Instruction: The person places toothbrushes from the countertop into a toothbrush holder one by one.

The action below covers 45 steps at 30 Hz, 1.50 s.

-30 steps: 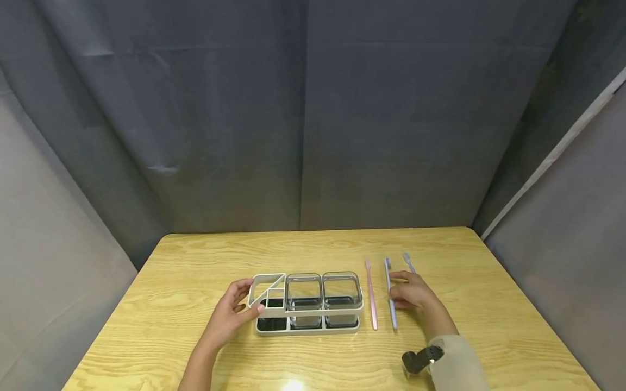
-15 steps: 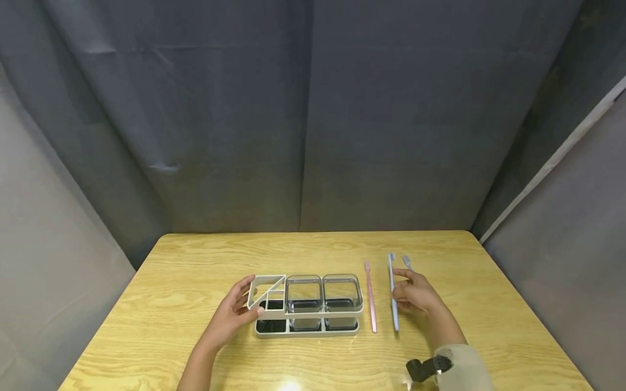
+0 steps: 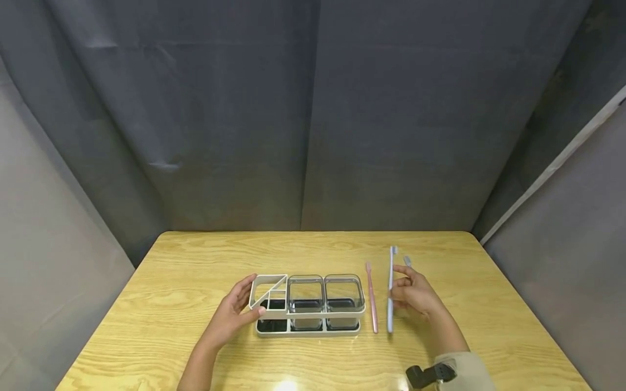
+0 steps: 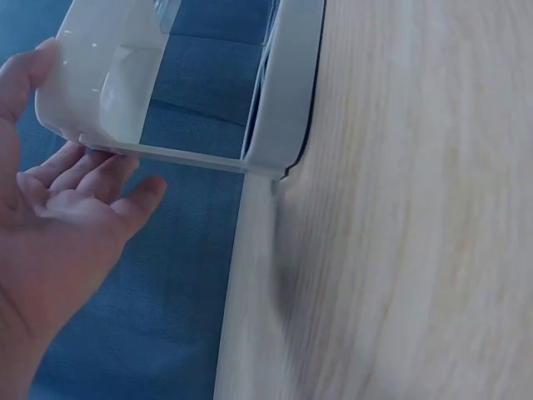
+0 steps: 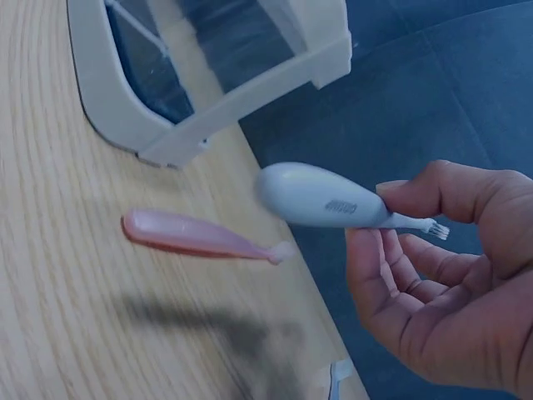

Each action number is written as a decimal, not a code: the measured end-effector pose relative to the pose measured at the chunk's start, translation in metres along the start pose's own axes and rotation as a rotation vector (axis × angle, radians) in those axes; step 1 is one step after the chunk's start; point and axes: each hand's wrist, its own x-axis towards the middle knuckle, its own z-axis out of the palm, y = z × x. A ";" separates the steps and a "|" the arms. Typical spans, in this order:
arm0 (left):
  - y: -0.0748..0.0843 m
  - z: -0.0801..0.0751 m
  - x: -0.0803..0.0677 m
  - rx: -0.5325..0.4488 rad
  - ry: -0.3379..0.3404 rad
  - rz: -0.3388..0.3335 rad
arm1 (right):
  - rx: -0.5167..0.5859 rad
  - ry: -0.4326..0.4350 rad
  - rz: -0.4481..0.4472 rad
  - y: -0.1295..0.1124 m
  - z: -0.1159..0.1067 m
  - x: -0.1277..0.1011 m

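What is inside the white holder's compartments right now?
The white holder carries two clear square cups, both apparently empty. Its triangular slots at the left end, beside the left hand, look empty; their dark bottoms are partly hidden.

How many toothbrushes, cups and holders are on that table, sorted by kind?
Toothbrushes: 3, the pink toothbrush and grey toothbrush on the table, and the blue toothbrush pinched in the right hand.
Clear cups: 2, the left cup and right cup.
Holder racks: 1, the white rack, touched by the left hand.
Total: 6
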 end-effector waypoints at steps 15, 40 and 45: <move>0.002 -0.003 0.001 0.008 -0.003 -0.049 | -0.017 0.080 -0.100 -0.024 0.016 -0.010; 0.004 -0.007 0.002 -0.006 -0.016 -0.050 | 0.146 0.028 -0.317 -0.063 0.065 -0.024; 0.004 -0.005 0.003 -0.008 -0.019 -0.045 | 0.225 0.064 -0.350 -0.070 0.077 -0.024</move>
